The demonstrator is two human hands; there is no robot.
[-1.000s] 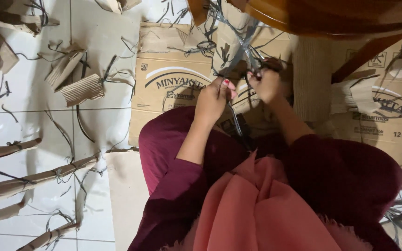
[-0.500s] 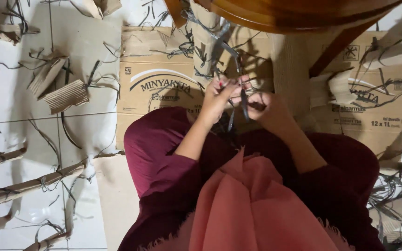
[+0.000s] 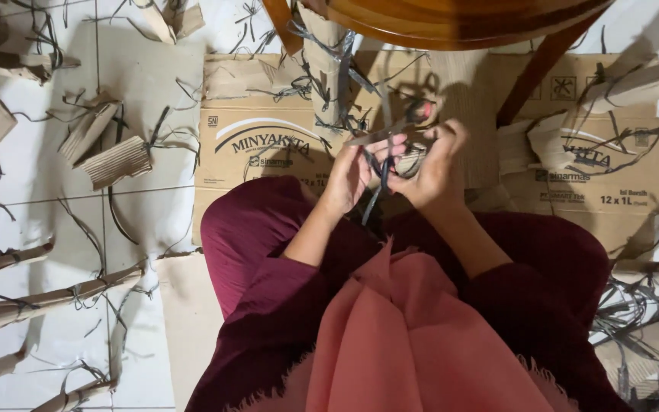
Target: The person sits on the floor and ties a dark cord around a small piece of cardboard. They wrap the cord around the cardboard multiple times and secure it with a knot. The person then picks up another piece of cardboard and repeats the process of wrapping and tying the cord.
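Hands — left (image 3: 352,174), right (image 3: 435,169) — pinching thin dark strips (image 3: 375,183)

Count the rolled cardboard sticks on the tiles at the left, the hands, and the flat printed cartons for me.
Rolled cardboard sticks, lower left, first at: 4
Hands, left hand and right hand, both pinching a dark strap: 2
Flat printed cartons, first at: 2
Total: 8

White tiled floor (image 3: 146,76). Flattened brown cardboard boxes (image 3: 261,145) spread at 12 o'clock. Rolled brown cardboard tubes tied with strips (image 3: 47,297) at 8 o'clock. Small corrugated cardboard piece (image 3: 118,161) at 10. Loose dark plastic strips (image 3: 642,320) heaped at 4.
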